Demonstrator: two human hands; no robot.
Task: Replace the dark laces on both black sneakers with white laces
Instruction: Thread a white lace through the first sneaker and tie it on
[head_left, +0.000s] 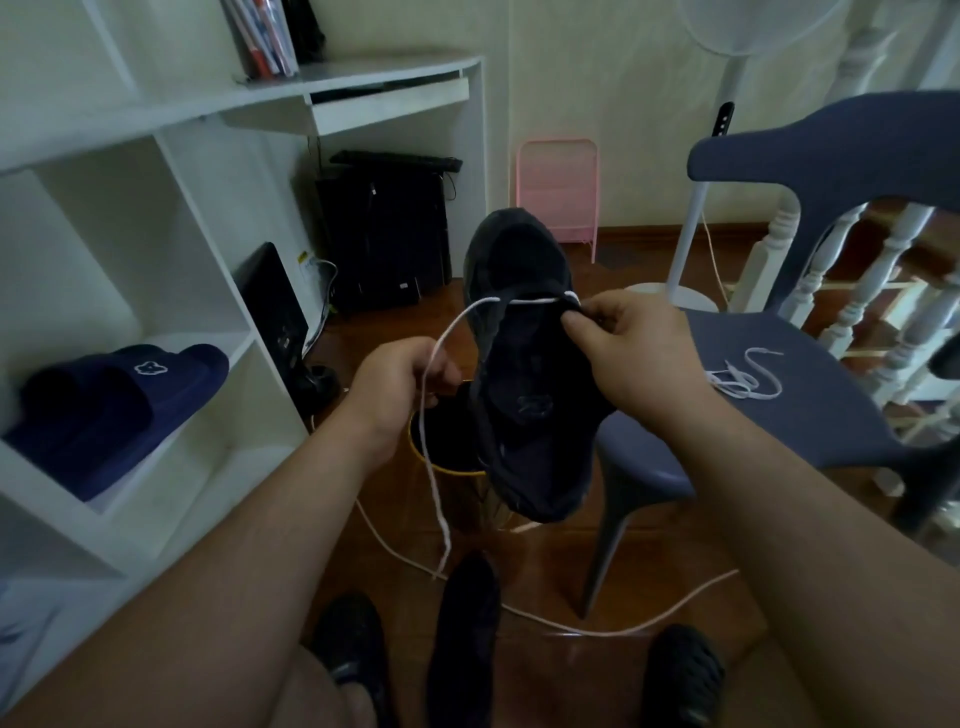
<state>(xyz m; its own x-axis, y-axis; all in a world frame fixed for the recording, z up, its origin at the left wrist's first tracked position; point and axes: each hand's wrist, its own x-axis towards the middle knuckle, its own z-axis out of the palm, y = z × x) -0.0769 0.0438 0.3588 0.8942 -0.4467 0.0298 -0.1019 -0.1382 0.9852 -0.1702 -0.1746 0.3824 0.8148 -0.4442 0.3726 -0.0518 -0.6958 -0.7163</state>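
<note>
Head view shows your two arms reaching forward, and between your feet the second black sneaker (465, 639) lies on the floor, waiting. Your left hand (400, 389) is curled around the loose white lace (434, 462), which hangs down from your fist toward the floor. Your right hand (631, 353) pinches the edge of the sneaker in the air (524, 374) near the top right eyelet, with finger and thumb pressed together. This shoe hangs between your hands, its long way running away from you, heel low and near, toe high and far. The lace already crosses one row near the toe, so I think the next hole sits just beside your right fingertips, and that hand is closer. Farther right, a spare white lace (745, 376) rests on the blue chair (810, 374).
</note>
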